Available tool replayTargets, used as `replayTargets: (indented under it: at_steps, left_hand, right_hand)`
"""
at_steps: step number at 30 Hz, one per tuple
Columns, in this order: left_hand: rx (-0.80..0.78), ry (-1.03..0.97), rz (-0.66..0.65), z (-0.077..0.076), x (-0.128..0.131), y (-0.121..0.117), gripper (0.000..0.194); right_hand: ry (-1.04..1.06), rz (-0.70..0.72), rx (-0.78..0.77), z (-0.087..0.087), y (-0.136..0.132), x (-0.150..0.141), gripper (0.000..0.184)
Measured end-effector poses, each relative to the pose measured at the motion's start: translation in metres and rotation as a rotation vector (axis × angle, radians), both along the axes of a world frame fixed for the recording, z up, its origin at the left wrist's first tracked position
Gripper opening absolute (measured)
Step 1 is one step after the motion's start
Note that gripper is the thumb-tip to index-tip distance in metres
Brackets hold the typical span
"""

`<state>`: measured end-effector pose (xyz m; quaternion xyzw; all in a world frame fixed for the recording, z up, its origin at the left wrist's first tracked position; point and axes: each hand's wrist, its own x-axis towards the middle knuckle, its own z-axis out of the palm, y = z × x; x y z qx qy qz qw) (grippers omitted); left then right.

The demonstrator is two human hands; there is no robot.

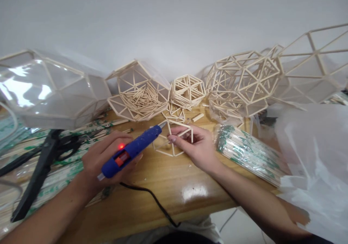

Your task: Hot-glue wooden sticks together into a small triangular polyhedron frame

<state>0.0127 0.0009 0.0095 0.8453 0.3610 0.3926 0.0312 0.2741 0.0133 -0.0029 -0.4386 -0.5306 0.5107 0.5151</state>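
My left hand (104,157) grips a blue hot glue gun (133,150) with a lit red light; its nozzle points at a small wooden stick frame (172,142) on the wooden table (168,186). My right hand (194,144) pinches that frame and holds it tilted on the tabletop. The gun's black cord (152,198) runs off the front edge.
Several stick polyhedra stand along the wall: a film-covered one (51,88) at left, one holding loose sticks (138,92), a small one (187,90), open frames (241,83) at right. A wrapped stick bundle (247,153), white plastic (315,157), black scissors (40,164).
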Motion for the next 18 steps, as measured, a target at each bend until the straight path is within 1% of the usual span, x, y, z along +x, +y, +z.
replayTargets:
  at_steps: [3, 6, 12, 16, 18]
  left_hand:
    - [0.025, 0.055, 0.004, 0.0019, -0.0002, -0.0021, 0.010]
    - [0.021, 0.109, 0.012, 0.0015, -0.0012, -0.0043, 0.012]
    - [0.022, 0.077, 0.004, 0.0019, -0.0012, -0.0038, 0.010]
    - [0.012, 0.045, 0.015, 0.0029, -0.0009, -0.0026, 0.009]
    - [0.023, 0.043, 0.020, 0.0028, -0.0010, -0.0025, 0.010]
  right_hand:
    - [-0.021, 0.000, 0.010, -0.0021, -0.0005, -0.0003, 0.010]
    - [-0.083, -0.012, 0.045, -0.0041, -0.0017, -0.0003, 0.010]
    - [-0.185, -0.062, 0.151, -0.0047, -0.0039, -0.0001, 0.010]
    - [-0.179, -0.076, 0.154, -0.0044, -0.0037, -0.0007, 0.009]
    - [-0.159, -0.076, 0.132, -0.0042, -0.0030, -0.0009, 0.008]
